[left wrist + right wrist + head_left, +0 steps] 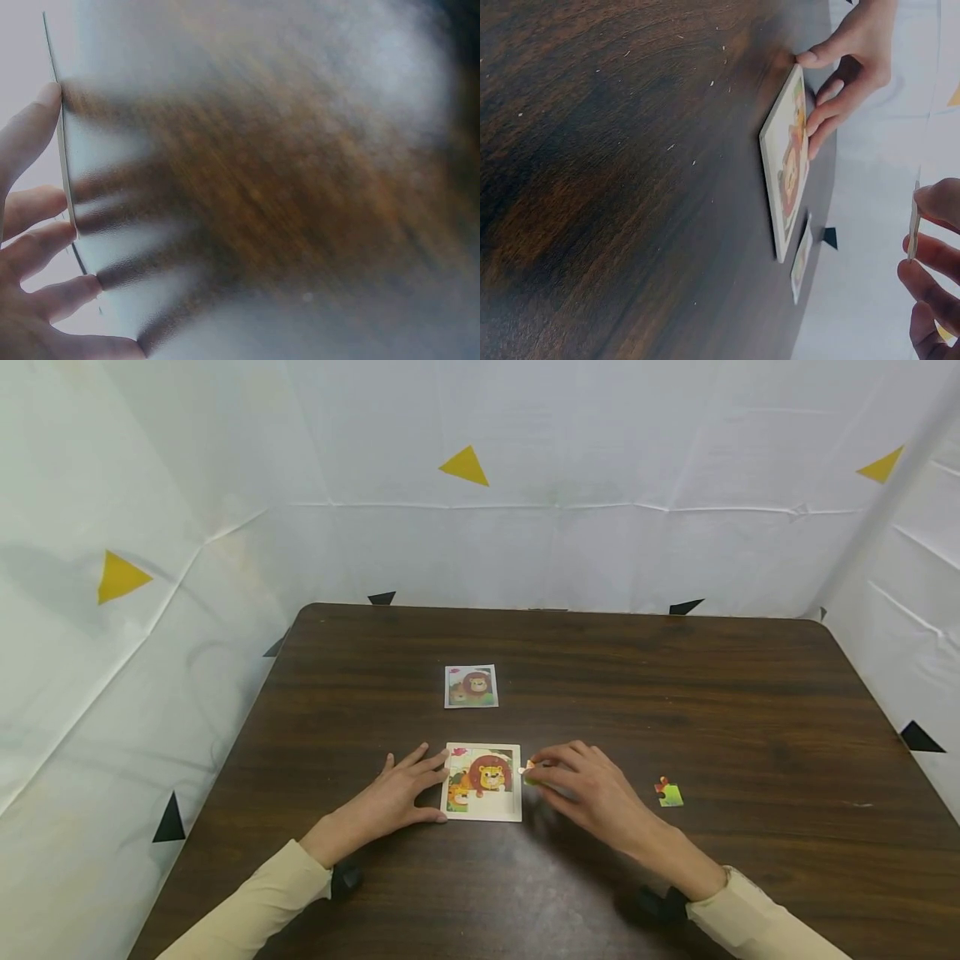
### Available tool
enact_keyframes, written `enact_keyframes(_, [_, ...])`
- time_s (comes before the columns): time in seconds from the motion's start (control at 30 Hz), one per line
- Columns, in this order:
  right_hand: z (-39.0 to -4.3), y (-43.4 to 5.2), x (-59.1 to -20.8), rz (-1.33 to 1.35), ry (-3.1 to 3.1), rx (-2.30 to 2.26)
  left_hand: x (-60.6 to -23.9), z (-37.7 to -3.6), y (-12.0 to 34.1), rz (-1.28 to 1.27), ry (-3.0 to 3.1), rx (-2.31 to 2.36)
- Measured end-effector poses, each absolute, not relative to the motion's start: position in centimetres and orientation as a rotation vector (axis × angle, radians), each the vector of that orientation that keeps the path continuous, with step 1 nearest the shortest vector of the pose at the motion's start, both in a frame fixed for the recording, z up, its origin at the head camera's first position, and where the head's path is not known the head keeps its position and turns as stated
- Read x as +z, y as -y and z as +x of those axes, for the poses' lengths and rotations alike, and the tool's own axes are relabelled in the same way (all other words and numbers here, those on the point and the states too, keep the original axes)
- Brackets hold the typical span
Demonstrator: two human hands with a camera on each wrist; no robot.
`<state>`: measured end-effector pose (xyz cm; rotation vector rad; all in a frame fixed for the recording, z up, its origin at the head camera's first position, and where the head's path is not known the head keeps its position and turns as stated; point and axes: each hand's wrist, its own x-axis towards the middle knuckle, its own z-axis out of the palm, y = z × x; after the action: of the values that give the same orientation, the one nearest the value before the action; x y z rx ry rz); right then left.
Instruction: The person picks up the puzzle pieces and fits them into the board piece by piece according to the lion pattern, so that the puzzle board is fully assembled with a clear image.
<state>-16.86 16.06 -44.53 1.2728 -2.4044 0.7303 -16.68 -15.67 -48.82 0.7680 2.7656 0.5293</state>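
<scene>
Right hand [592, 789]: fingertips pinching a small cardboard jigsaw piece [529, 768] beside the white-framed lion puzzle board [483, 781]. Left hand [393, 793]: fingers spread, steadying the board's edge. Board mostly filled; one green-orange loose piece [669, 792] remains on the dark wooden table [750, 710]. Small reference card [471, 686] beyond.

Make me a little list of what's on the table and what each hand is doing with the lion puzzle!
table: dark wooden table
puzzle: lion puzzle board, partly filled, lying flat
picture card: small lion card, behind the board
loose piece: one puzzle piece lying to the right, apart from the hands
left hand: left hand rests flat on the table, fingers touching the board's left edge
right hand: right hand pinches a held piece in its grip beside the board's right edge
</scene>
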Motion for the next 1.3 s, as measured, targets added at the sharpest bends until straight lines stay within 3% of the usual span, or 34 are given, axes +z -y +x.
enact_keyframes(1.3, [-16.6,-12.7,-45.8,1.354,2.438,0.682,-48.7,-16.8,15.7,0.776,-2.764,0.516])
